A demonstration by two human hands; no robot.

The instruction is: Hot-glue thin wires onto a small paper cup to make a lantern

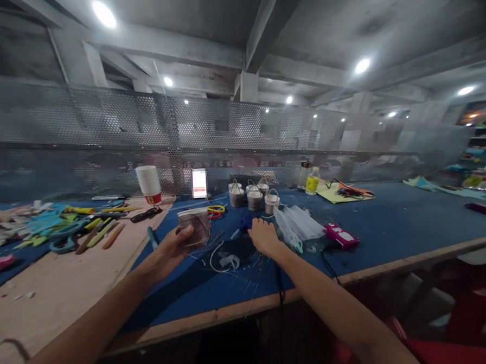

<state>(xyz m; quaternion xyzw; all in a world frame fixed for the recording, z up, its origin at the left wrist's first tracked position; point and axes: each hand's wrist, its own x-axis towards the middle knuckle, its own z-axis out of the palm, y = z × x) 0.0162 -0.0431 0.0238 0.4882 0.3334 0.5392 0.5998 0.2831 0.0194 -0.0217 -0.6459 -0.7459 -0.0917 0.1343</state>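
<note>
My left hand point(175, 245) is closed around a paper cup point(194, 226) wrapped in brown material, with a pale rim at its top; the thumb presses on its side. My right hand point(264, 235) has its fingers curled over a blue glue gun point(246, 223), whose pale nozzle points left and down toward the table. A wire loop point(213, 258) and scraps of clear glue point(230, 261) lie between the hands. Behind them stand several small wrapped cups point(255, 199) with wire handles, shaped like little buckets.
A stack of white paper cups point(148, 181) stands at back left, near a lit phone point(199, 183). Scissors point(68, 234) and sculpting tools point(103, 233) lie left. To the right are a plastic bag point(300, 222), a magenta device point(342, 236) and a yellow-labelled bottle point(312, 181).
</note>
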